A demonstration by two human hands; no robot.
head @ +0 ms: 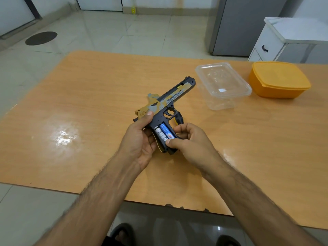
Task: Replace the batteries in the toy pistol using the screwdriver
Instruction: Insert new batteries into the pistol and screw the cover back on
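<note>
Cover's already off the grip, so the unscrewing part looks done. Left hand (140,139) has its fingers wrapped round the back of the toy pistol (165,110), held just above the middle of the bench (88,86). Right hand (188,139) pinches the grip bottom, thumb pressing on the batteries (163,133) sitting in the open bay. Can't tell if they're old or new. A yellow handle (178,118) peeks out behind, maybe the screwdriver. Cover still needs refitting. Clear tub (222,84) and orange box (278,79) sit toward the far right corner.
</note>
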